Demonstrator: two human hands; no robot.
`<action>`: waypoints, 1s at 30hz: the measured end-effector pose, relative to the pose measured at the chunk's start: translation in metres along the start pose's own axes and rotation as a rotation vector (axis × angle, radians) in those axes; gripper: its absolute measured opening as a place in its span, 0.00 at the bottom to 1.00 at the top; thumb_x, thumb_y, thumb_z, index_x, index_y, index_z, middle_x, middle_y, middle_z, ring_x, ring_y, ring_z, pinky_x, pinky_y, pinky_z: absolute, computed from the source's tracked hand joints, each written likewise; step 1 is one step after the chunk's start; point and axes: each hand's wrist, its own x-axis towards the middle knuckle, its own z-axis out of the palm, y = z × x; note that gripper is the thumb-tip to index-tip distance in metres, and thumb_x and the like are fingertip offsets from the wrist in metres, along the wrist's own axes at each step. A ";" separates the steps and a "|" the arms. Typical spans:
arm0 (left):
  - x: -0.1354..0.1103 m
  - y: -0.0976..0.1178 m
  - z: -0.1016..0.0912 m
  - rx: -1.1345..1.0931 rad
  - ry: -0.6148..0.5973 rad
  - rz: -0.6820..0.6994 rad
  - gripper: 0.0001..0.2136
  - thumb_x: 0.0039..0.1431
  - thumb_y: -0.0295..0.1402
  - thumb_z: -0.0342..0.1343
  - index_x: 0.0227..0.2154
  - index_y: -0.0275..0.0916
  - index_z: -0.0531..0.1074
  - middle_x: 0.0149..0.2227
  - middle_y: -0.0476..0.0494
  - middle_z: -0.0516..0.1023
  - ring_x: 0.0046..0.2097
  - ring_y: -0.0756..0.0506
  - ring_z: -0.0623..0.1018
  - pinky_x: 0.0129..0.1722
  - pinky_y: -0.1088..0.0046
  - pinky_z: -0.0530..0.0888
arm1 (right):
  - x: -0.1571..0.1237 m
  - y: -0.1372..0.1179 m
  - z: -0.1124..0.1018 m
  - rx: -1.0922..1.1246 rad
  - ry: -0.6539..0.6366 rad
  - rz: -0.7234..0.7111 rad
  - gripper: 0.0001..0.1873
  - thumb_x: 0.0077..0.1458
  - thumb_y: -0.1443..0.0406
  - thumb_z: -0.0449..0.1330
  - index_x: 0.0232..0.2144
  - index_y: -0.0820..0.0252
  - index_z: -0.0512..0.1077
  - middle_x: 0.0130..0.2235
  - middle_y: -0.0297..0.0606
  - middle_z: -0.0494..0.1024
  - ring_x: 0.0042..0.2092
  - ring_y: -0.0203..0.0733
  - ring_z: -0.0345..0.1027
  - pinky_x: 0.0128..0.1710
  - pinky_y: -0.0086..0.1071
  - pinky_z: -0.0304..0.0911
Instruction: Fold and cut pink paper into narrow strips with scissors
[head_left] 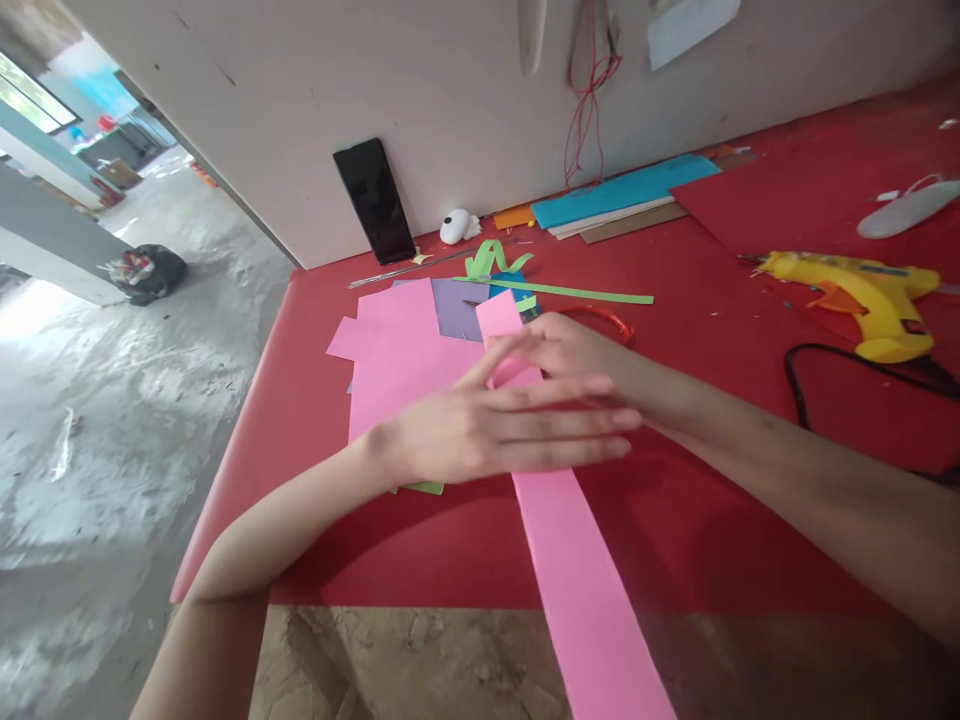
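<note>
Fingers (pixel 559 427) of the left hand (pixel 457 435) extended, slightly parted, across the pink strip (pixel 589 580); right hand (pixel 566 350) at the strip's far end (hold mostly hidden, can't tell whether it grips). Strip runs over the near edge of the red table (pixel 420 560); a knock to that overhang could crease it or tug it askew. Far left, on the floor (pixel 232 250): black bag (pixel 166 268) holding pale and reddish scraps (pixel 131 268).

Coloured sheets (pixel 405 360) on red table (pixel 435 550)

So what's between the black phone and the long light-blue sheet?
In the head view, a pale scrap, a small white object and an orange piece lie between the phone and the light-blue sheet.
</note>
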 end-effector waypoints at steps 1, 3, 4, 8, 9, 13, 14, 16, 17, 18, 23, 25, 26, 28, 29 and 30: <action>0.003 0.005 -0.002 -0.044 0.002 0.026 0.20 0.71 0.24 0.34 0.56 0.36 0.68 0.58 0.52 0.74 0.61 0.50 0.72 0.71 0.54 0.37 | -0.001 -0.002 -0.002 -0.016 -0.004 0.016 0.26 0.59 0.66 0.58 0.13 0.57 0.52 0.13 0.25 0.48 0.17 0.27 0.39 0.19 0.31 0.38; 0.007 0.014 -0.004 -0.073 0.003 0.038 0.21 0.70 0.23 0.34 0.55 0.36 0.69 0.58 0.53 0.74 0.60 0.53 0.72 0.71 0.58 0.37 | -0.004 -0.004 -0.004 -0.041 -0.017 0.043 0.29 0.60 0.67 0.56 0.11 0.57 0.50 0.13 0.25 0.47 0.17 0.27 0.38 0.19 0.32 0.35; 0.009 0.018 -0.004 -0.083 0.006 0.040 0.21 0.70 0.23 0.34 0.54 0.37 0.69 0.58 0.53 0.74 0.60 0.54 0.71 0.71 0.59 0.37 | -0.005 -0.005 -0.004 -0.057 -0.033 0.044 0.30 0.61 0.67 0.56 0.11 0.57 0.49 0.13 0.25 0.46 0.17 0.26 0.38 0.19 0.32 0.35; 0.012 0.036 -0.003 -0.143 0.034 0.067 0.19 0.68 0.23 0.39 0.53 0.37 0.71 0.58 0.52 0.74 0.61 0.53 0.71 0.72 0.55 0.40 | -0.005 -0.008 -0.006 -0.082 -0.057 0.029 0.30 0.62 0.68 0.54 0.09 0.59 0.51 0.12 0.25 0.49 0.16 0.25 0.40 0.19 0.31 0.37; 0.013 0.040 -0.002 -0.162 0.032 0.115 0.18 0.68 0.24 0.41 0.53 0.40 0.72 0.58 0.52 0.74 0.62 0.52 0.70 0.72 0.54 0.44 | -0.005 -0.008 -0.007 -0.072 -0.044 0.031 0.30 0.63 0.68 0.53 0.10 0.59 0.52 0.13 0.25 0.49 0.16 0.25 0.40 0.19 0.31 0.37; 0.016 0.053 0.002 -0.189 0.113 0.265 0.17 0.66 0.29 0.44 0.52 0.39 0.74 0.57 0.45 0.75 0.61 0.46 0.71 0.64 0.57 0.69 | -0.004 -0.008 -0.008 -0.089 -0.029 0.076 0.30 0.63 0.68 0.53 0.10 0.60 0.52 0.12 0.25 0.50 0.15 0.24 0.41 0.19 0.30 0.38; 0.017 0.055 0.002 -0.191 0.134 0.277 0.17 0.66 0.29 0.44 0.51 0.38 0.75 0.57 0.44 0.75 0.60 0.45 0.72 0.62 0.59 0.71 | -0.004 -0.008 -0.007 -0.093 -0.036 0.088 0.30 0.62 0.68 0.54 0.09 0.60 0.53 0.12 0.25 0.51 0.15 0.24 0.42 0.19 0.30 0.38; 0.017 0.057 0.004 -0.187 0.164 0.285 0.17 0.65 0.29 0.44 0.51 0.36 0.75 0.55 0.43 0.76 0.59 0.44 0.74 0.61 0.60 0.72 | -0.004 -0.007 -0.006 -0.076 -0.042 0.106 0.30 0.62 0.68 0.55 0.09 0.61 0.53 0.12 0.26 0.52 0.15 0.24 0.43 0.19 0.29 0.39; 0.017 0.057 0.005 -0.180 0.164 0.292 0.18 0.65 0.29 0.44 0.50 0.36 0.76 0.55 0.42 0.77 0.59 0.43 0.74 0.61 0.60 0.72 | -0.004 -0.007 -0.006 -0.059 -0.037 0.111 0.30 0.62 0.68 0.55 0.09 0.61 0.54 0.12 0.27 0.53 0.15 0.24 0.44 0.19 0.29 0.40; 0.016 0.058 0.007 -0.170 0.163 0.303 0.18 0.65 0.29 0.44 0.50 0.37 0.76 0.55 0.42 0.77 0.59 0.43 0.74 0.61 0.60 0.72 | -0.003 -0.007 -0.006 -0.042 -0.026 0.115 0.30 0.62 0.69 0.55 0.09 0.61 0.53 0.12 0.27 0.53 0.16 0.24 0.44 0.19 0.28 0.41; 0.020 0.062 0.016 -0.102 0.303 0.405 0.20 0.67 0.33 0.41 0.49 0.40 0.77 0.52 0.43 0.79 0.56 0.45 0.77 0.58 0.69 0.74 | 0.002 -0.009 -0.011 0.032 0.069 0.167 0.27 0.63 0.66 0.52 0.13 0.59 0.52 0.14 0.27 0.52 0.16 0.25 0.41 0.17 0.28 0.37; 0.023 0.062 0.019 -0.083 0.334 0.448 0.19 0.67 0.33 0.41 0.49 0.41 0.78 0.50 0.45 0.81 0.54 0.46 0.78 0.56 0.73 0.75 | 0.003 -0.009 -0.012 0.054 0.100 0.189 0.25 0.63 0.64 0.53 0.15 0.58 0.53 0.15 0.27 0.52 0.16 0.25 0.40 0.17 0.28 0.36; 0.024 0.062 0.019 -0.076 0.338 0.467 0.19 0.67 0.33 0.41 0.49 0.41 0.78 0.50 0.45 0.80 0.54 0.47 0.79 0.55 0.73 0.75 | 0.003 -0.008 -0.013 0.061 0.109 0.194 0.24 0.63 0.64 0.53 0.16 0.58 0.53 0.16 0.27 0.52 0.16 0.26 0.41 0.16 0.28 0.35; 0.026 0.060 0.018 -0.071 0.346 0.484 0.20 0.67 0.32 0.40 0.50 0.41 0.77 0.51 0.46 0.80 0.54 0.48 0.78 0.55 0.74 0.75 | 0.004 -0.007 -0.014 0.071 0.123 0.191 0.23 0.62 0.63 0.54 0.17 0.58 0.54 0.16 0.27 0.53 0.17 0.26 0.43 0.16 0.28 0.37; 0.026 0.059 0.016 -0.081 0.364 0.474 0.20 0.67 0.32 0.40 0.49 0.41 0.77 0.51 0.46 0.80 0.54 0.47 0.78 0.55 0.73 0.76 | 0.005 -0.006 -0.015 0.075 0.135 0.183 0.23 0.62 0.62 0.55 0.17 0.58 0.54 0.16 0.27 0.53 0.17 0.26 0.44 0.16 0.27 0.39; 0.025 0.057 0.012 -0.106 0.371 0.439 0.19 0.67 0.32 0.41 0.48 0.41 0.78 0.51 0.46 0.80 0.54 0.47 0.78 0.54 0.72 0.76 | 0.007 -0.005 -0.018 0.081 0.158 0.157 0.22 0.63 0.61 0.54 0.18 0.58 0.54 0.16 0.27 0.53 0.17 0.27 0.44 0.16 0.27 0.39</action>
